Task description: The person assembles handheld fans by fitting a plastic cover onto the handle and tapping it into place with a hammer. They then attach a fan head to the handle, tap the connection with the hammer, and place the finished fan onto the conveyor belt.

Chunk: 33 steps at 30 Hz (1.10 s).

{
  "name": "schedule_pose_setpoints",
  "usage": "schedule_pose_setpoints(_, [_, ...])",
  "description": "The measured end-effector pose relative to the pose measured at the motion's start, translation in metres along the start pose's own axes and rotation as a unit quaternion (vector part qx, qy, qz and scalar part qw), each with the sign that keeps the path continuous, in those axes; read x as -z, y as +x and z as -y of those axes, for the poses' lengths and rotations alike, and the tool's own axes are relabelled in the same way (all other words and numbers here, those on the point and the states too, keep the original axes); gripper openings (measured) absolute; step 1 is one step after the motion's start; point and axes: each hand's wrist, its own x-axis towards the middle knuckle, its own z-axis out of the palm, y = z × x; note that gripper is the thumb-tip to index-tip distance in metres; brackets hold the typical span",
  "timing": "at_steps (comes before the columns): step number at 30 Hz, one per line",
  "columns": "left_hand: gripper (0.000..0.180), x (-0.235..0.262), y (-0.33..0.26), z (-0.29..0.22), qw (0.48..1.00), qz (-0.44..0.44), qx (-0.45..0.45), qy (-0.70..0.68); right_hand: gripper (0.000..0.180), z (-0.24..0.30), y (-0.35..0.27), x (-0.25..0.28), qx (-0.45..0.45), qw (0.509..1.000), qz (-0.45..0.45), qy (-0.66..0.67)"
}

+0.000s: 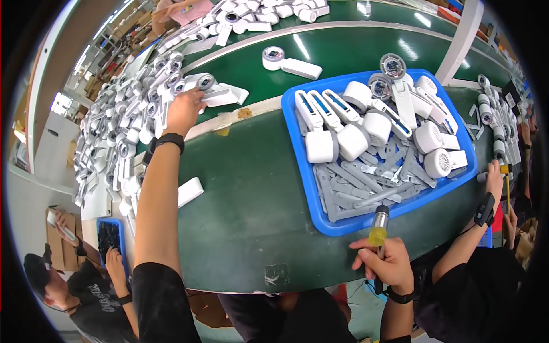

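My left hand (184, 111) reaches out to the edge of a big pile of white handheld fans (123, 123) at the left. Its fingers are closed around the head end of one white fan part (218, 97), whose handle points right; the fingertips are partly hidden. In front of the blue tray, my right hand (392, 260) grips the dark handle of a small mallet (378, 231) with a yellow face and a dark, silver-banded face. The mallet head points up, close to the tray's near rim.
A blue tray (330, 227) holds white fan parts (377, 127) and many grey strips (357, 183). One fan (300, 68) lies on the green belt beyond. A white piece (190, 191) lies beside my left forearm. Co-workers sit at left and right, one holding another mallet (504, 169).
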Motion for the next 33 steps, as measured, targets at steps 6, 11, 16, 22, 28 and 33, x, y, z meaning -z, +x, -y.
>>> schedule_pose_setpoints(6, [0.069, 0.012, -0.009, -0.013, 1.000, 0.011, 0.006, 0.004, 0.020, 0.000, 0.005, -0.004, 0.007, 1.000, -0.011, 0.014])
schedule_pose_setpoints(11, [0.048, 0.053, -0.030, -0.092, 0.990, -0.020, -0.101, -0.097, 0.022, -0.005, 0.002, -0.007, 0.011, 0.999, -0.016, 0.025])
schedule_pose_setpoints(16, [0.039, 0.078, -0.066, -0.203, 0.941, -0.032, -0.194, -0.276, 0.022, -0.019, -0.003, 0.000, 0.021, 0.997, -0.022, 0.065])
schedule_pose_setpoints(22, [0.048, 0.056, -0.093, -0.261, 0.947, -0.067, -0.183, -0.254, 0.022, -0.023, 0.002, -0.008, 0.044, 0.998, -0.025, 0.039])
schedule_pose_setpoints(28, [0.050, 0.061, -0.103, -0.280, 0.940, -0.102, -0.168, -0.280, 0.022, -0.024, 0.002, -0.009, 0.055, 0.997, -0.057, 0.019])
schedule_pose_setpoints(33, [0.050, 0.143, -0.185, -0.298, 0.762, 0.007, -0.018, -0.648, 0.021, -0.022, -0.006, -0.011, 0.028, 0.995, -0.092, 0.010])
